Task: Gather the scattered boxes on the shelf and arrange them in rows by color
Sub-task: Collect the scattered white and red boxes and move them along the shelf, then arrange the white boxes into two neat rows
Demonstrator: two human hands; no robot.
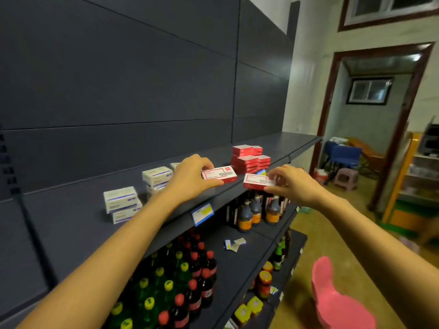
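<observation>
My left grip [192,179] pinches a red box [219,175] at the shelf [71,222] edge; my right grip [292,184] holds a second red box [259,181] just off that edge (red stack [247,160] behind; white boxes [121,200] left).

Both arms stretched forward, forearms bare. Left grip [192,176] pinches a red box [219,174], thumb under, fingers on top; right grip [288,182] pinches a second red box [259,181] likewise.

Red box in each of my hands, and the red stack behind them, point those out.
Left red box [219,174]: head view, top face.
Right red box [257,181]: head view, top face.
Red stack [244,162]: head view, front middle box.
</observation>
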